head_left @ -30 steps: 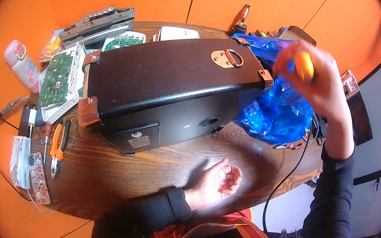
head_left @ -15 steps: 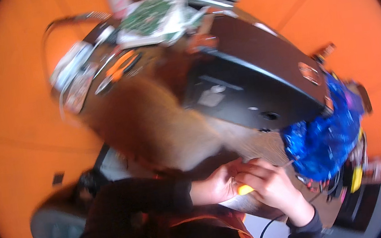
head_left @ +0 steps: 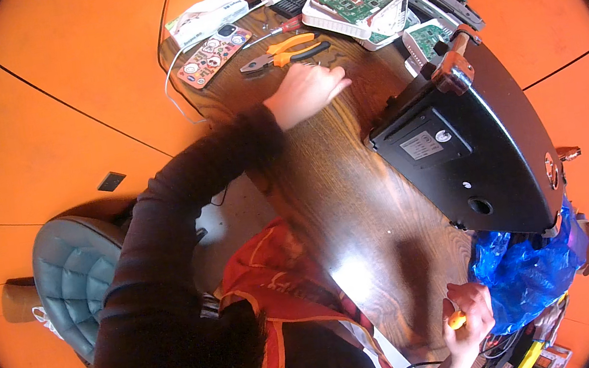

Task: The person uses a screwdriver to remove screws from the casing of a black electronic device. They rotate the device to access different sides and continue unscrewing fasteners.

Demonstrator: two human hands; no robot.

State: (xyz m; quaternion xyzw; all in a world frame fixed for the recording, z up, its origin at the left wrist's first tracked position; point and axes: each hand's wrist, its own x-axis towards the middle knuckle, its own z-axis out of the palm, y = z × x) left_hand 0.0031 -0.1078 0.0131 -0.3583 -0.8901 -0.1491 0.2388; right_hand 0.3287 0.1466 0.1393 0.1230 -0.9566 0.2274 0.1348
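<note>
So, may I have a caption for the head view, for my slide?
Left hand near the pliers, right hand holding a yellow object, black case on the table.

No word can be read surely here. On the right, the dark case [head_left: 459, 175] carries a pale rectangular label [head_left: 420, 145] with small print, and a round white sticker [head_left: 443, 135] just beside it. On the far left, a white packet [head_left: 208, 18] has printing, and a phone [head_left: 209, 60] bears many stickers, too small to read.
</note>
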